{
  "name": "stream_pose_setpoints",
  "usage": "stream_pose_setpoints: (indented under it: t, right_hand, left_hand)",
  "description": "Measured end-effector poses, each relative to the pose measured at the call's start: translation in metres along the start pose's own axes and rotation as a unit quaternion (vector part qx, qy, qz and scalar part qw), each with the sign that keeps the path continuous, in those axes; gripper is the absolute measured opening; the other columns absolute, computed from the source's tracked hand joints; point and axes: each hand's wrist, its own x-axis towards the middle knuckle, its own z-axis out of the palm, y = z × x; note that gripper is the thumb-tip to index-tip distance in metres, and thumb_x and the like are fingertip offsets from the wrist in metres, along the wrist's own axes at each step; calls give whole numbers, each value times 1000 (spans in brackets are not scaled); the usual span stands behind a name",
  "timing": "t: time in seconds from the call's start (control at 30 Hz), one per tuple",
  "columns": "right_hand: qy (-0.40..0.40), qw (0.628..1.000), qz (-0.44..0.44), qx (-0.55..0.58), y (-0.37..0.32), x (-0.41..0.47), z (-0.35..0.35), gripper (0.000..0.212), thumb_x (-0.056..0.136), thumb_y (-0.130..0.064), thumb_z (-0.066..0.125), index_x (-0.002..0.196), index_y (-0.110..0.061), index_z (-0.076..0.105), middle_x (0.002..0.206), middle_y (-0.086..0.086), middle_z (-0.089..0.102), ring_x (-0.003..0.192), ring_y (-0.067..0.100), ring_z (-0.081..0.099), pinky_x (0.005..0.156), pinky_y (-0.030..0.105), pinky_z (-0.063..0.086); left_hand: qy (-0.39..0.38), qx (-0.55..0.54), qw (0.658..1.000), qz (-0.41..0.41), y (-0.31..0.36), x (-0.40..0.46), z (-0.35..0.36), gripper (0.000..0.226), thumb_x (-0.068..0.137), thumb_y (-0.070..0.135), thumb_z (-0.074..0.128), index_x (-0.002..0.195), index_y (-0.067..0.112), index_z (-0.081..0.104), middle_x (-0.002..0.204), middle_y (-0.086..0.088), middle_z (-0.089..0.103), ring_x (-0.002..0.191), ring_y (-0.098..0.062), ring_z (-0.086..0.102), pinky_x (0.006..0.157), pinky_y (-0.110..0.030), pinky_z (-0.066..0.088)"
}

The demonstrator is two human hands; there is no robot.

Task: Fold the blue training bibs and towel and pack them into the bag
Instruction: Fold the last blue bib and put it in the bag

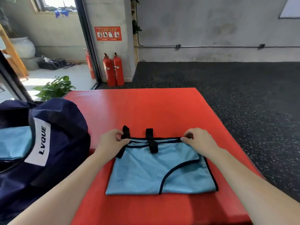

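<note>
Red mat point(162, 111), bib point(146, 174) lying crosswise, straps pointing away

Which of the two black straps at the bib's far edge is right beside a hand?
The left strap, touching the left hand. The middle strap lies apart from both hands, between them.

Lt blue bib point(155, 172) w/ black trim; red mat point(146, 108); navy bag point(61, 143).

"LVQUE" stands on a white label point(39, 144) on the navy bag point(61, 143).
</note>
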Motion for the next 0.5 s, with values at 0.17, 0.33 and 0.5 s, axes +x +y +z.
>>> stream_pose_setpoints:
  t: [0.17,0.33,0.5]
  right_hand:
    - [104,991,-76,-38,-39,-12,7,23,98,-43,58,108,-27,69,106,-8,64,103,16,58,89,37,46]
    - [-50,992,-59,98,-87,-31,34,44,94,-57,57,126,-27,56,102,-13,64,96,10,61,86,33,52]
    - [-53,975,-49,211,-103,-28,41,63,91,-59,61,144,-32,40,114,-17,57,101,2,55,84,21,41]
  left_hand:
    - [44,68,996,23,-7,-1,6,42,86,39,75,121,19,64,110,-1,53,93,-15,50,79,-29,38]
    - [9,91,996,21,-3,-15,13,48,87,51,68,126,25,57,108,4,51,95,-17,56,86,-39,50]
    - [62,-64,995,37,15,-22,16,42,88,43,73,124,26,62,112,7,59,97,-8,57,85,-27,45]
